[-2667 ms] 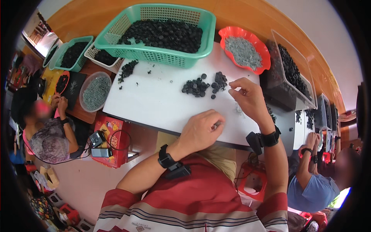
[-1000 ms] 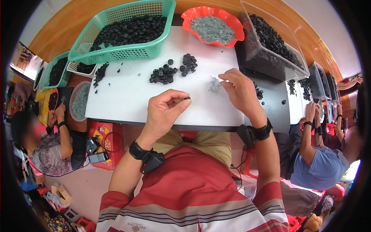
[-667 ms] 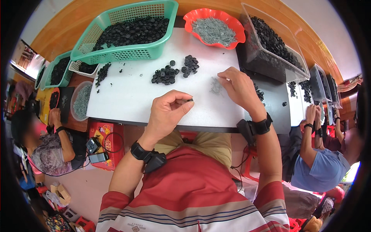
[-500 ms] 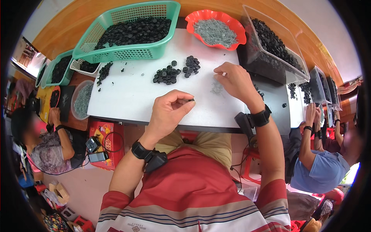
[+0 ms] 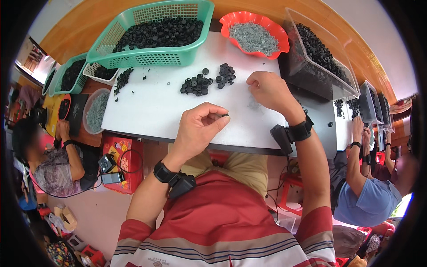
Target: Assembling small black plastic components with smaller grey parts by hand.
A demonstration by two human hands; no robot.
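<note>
My left hand pinches a small black round part between thumb and fingertips just above the white table. My right hand rests knuckles-up on the table to the right, fingers curled over a small heap of thin grey metal pieces; whether it holds one is hidden. A loose pile of black round parts lies on the table just beyond both hands.
A green basket of black parts stands at the back left, a red bowl of grey pieces behind centre, a clear bin of black parts at right. People sit at left and right. A red box lies on the floor.
My left hand has stayed in place, still pinching the black part. My right hand has shifted slightly left and closer over the grey pieces. The view has tilted a little.
</note>
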